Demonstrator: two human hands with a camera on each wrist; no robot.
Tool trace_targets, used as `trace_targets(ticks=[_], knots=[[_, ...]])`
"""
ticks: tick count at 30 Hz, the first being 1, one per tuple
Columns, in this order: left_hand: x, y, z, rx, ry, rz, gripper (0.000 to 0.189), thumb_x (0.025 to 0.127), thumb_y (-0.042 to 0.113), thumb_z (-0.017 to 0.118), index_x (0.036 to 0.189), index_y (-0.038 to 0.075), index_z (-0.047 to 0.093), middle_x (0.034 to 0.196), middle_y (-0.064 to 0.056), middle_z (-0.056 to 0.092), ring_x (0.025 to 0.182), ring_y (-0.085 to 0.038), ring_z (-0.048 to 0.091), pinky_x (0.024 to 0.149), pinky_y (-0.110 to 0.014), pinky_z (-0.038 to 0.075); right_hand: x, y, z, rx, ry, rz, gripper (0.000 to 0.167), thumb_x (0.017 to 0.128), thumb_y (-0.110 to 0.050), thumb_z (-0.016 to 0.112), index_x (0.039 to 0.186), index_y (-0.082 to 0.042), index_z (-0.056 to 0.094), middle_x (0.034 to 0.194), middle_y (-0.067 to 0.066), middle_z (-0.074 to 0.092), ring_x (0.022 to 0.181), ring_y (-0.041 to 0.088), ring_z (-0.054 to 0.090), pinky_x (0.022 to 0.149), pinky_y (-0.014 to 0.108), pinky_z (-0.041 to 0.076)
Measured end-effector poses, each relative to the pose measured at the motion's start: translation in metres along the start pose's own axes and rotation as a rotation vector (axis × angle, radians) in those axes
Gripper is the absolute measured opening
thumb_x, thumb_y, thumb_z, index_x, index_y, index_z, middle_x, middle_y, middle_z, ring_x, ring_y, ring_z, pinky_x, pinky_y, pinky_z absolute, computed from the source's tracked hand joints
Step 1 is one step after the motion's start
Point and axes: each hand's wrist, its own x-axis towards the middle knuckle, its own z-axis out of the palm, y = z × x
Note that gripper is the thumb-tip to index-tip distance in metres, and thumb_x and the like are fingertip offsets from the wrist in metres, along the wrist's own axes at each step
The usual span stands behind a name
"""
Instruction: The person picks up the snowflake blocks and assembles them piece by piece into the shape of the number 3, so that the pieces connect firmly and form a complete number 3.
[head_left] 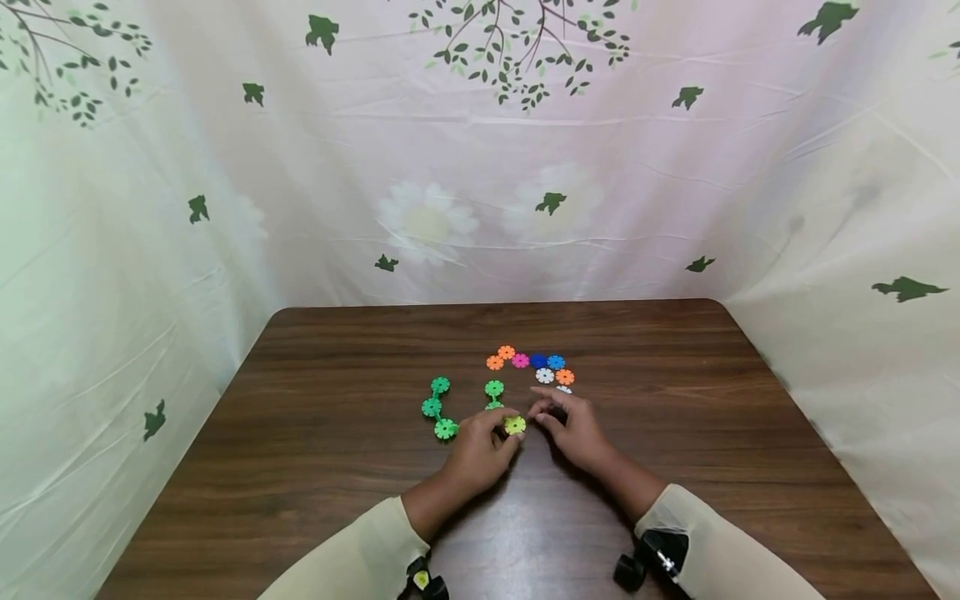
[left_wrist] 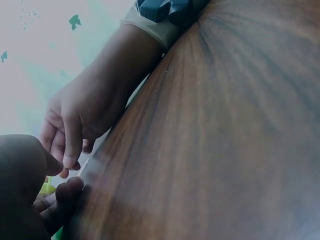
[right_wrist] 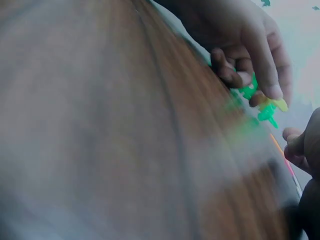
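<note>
My left hand [head_left: 480, 448] pinches a yellow notched plastic disc [head_left: 515, 425] between thumb and fingers, just over the table. Green notched discs [head_left: 431, 407] linked in a chain curve to the left of this hand, partly hidden behind it. Another green disc [head_left: 494, 388] rises beyond the fingers, near the yellow one. Facing it from the right, my right hand [head_left: 579, 432] hovers with loosely bent fingers, nothing visible between them. In the right wrist view, the yellow piece [right_wrist: 282, 104] sits under the left fingertips beside a green one [right_wrist: 267, 113].
Beyond the hands, a curved row of orange, pink, blue and white discs [head_left: 521, 361] lies on the brown wooden table [head_left: 315, 467]. My right hand partly covers a white disc [head_left: 563, 389]. Printed cloth [head_left: 480, 167] hangs behind and at both sides.
</note>
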Motion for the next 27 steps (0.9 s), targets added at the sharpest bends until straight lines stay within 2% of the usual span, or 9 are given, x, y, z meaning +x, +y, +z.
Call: trace_targets(ticks=[4,8,12,16,21,24,27], knots=[[0.0,0.0,0.001,-0.001,0.006,0.01,0.029,0.1,0.006,0.079,0.128,-0.001,0.076,0.096,-0.011,0.075,0.062,0.004,0.052,0.058,-0.019,0.05,0.005,0.007,-0.005,-0.027,0.091,-0.036,0.038,0.091,0.015,0.077,0.129,0.01,0.072,0.094,0.013,0.081,0.089,0.018,0.075,0.085,0.021,0.059],[0.0,0.001,0.001,0.004,0.01,0.011,0.03,0.099,0.005,0.078,0.128,-0.001,0.076,0.096,-0.011,0.074,0.062,0.004,0.051,0.059,-0.019,0.049,0.008,0.013,-0.01,-0.057,0.166,-0.063,0.034,0.087,0.016,0.081,0.12,0.012,0.074,0.089,0.015,0.078,0.083,0.02,0.071,0.078,0.029,0.059],[-0.001,0.001,0.001,0.005,0.015,0.008,0.03,0.099,0.005,0.079,0.128,-0.001,0.076,0.095,-0.01,0.074,0.063,0.005,0.051,0.059,-0.018,0.049,0.01,0.017,-0.013,-0.082,0.206,-0.05,0.034,0.082,0.018,0.083,0.114,0.012,0.076,0.088,0.014,0.073,0.081,0.022,0.067,0.075,0.034,0.059],[-0.002,0.001,0.001,-0.002,0.016,0.002,0.03,0.099,0.005,0.078,0.128,-0.001,0.076,0.095,-0.01,0.074,0.064,0.004,0.051,0.059,-0.019,0.049,0.01,0.019,-0.014,-0.121,0.222,-0.027,0.033,0.08,0.018,0.085,0.111,0.009,0.077,0.088,0.014,0.069,0.081,0.026,0.064,0.075,0.031,0.056],[-0.001,-0.002,0.002,0.005,0.004,-0.01,0.03,0.1,0.006,0.078,0.129,0.0,0.076,0.094,-0.009,0.073,0.064,0.004,0.051,0.06,-0.019,0.049,0.008,0.018,-0.017,-0.197,0.259,0.057,0.028,0.081,0.006,0.092,0.105,0.005,0.079,0.089,0.014,0.068,0.084,0.027,0.065,0.076,0.03,0.053],[-0.001,-0.002,0.003,0.007,0.006,-0.009,0.03,0.1,0.007,0.078,0.129,0.0,0.076,0.093,-0.008,0.072,0.063,0.004,0.051,0.06,-0.019,0.049,0.008,0.016,-0.019,-0.25,0.287,0.15,0.026,0.081,-0.006,0.097,0.099,0.001,0.08,0.089,0.013,0.07,0.085,0.028,0.067,0.085,0.036,0.049],[0.0,-0.003,0.002,0.006,0.009,-0.004,0.031,0.1,0.006,0.078,0.129,0.0,0.076,0.093,-0.008,0.072,0.063,0.004,0.051,0.059,-0.019,0.049,0.008,0.014,-0.02,-0.285,0.285,0.232,0.029,0.081,-0.015,0.098,0.098,0.0,0.079,0.092,0.014,0.071,0.089,0.031,0.068,0.094,0.05,0.039]])
